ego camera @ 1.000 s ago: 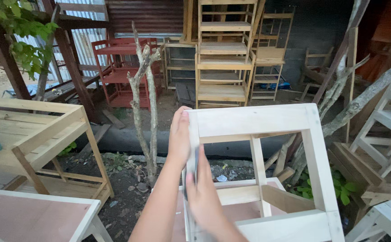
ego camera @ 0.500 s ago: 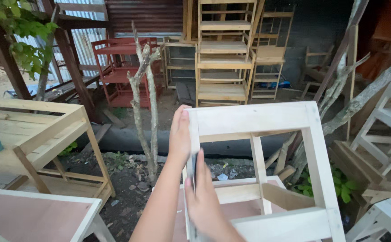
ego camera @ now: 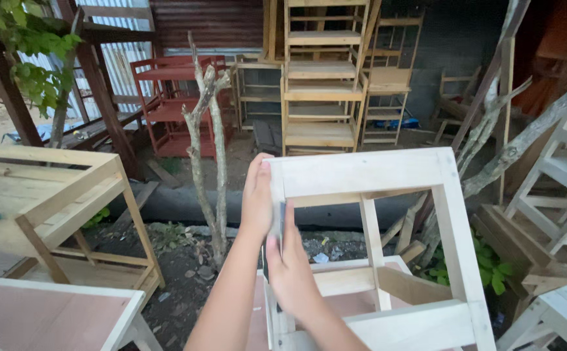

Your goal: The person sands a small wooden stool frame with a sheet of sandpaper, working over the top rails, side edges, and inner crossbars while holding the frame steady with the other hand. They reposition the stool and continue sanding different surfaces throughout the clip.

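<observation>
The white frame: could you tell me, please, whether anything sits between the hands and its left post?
Nothing visible does. The left hand grips the left post of the white frame directly, and the right hand presses a dark pad against the same post lower down.

A white wooden frame (ego camera: 387, 195) made of flat boards stands tilted up, with open gaps between its bars. It looks like a small table turned on its side. A thin dark sanding pad (ego camera: 279, 224) lies flat against the frame's left board, partly hidden.
</observation>
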